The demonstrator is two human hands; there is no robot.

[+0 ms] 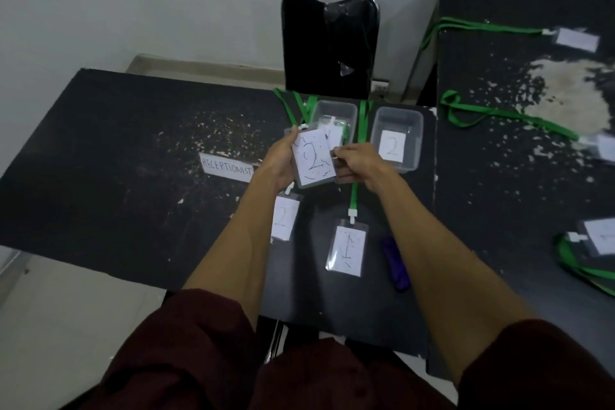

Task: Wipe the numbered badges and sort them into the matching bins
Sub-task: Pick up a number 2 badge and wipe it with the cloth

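Far left on the tabletop [116, 150] we note a paper label reading RECEPTIONIST [227, 167], lying flat, clear of the work.

Just right of it, our left hand [278, 165] is raised above the surface, fingers curled round the left edge of the held badge [312, 158], a card in a clear sleeve marked 2, speckled with dark flecks. Below that hand a second badge marked 2 [284, 221] lies flat, partly hidden by the forearm.

Our right hand [354, 163] is closed too, pinching at the held badge's right edge; something small and pale shows at the fingertips, but we cannot tell whether it is a wipe or part of the sleeve. A purple cloth [395, 263] lies untouched further right on the tabletop, near a badge marked 1 [347, 250] with its green lanyard [355, 190] running up toward the bins.

Behind the hands, the left bin [334, 116] already holds a badge; its number is hidden. The right bin [397, 140] carries a label 2 and looks otherwise bare.

Judgement: we are in the inspect-or-wipe step for this badge, and the flecks suggest it is not clean yet. Next move, as we read it: fetch the purple cloth with the right hand, rub the sleeve face, then carry the badge right and slightly forward into the bin marked 2, minding the trailing lanyard.

More badges lie on the separate tabletop far right [499, 176].
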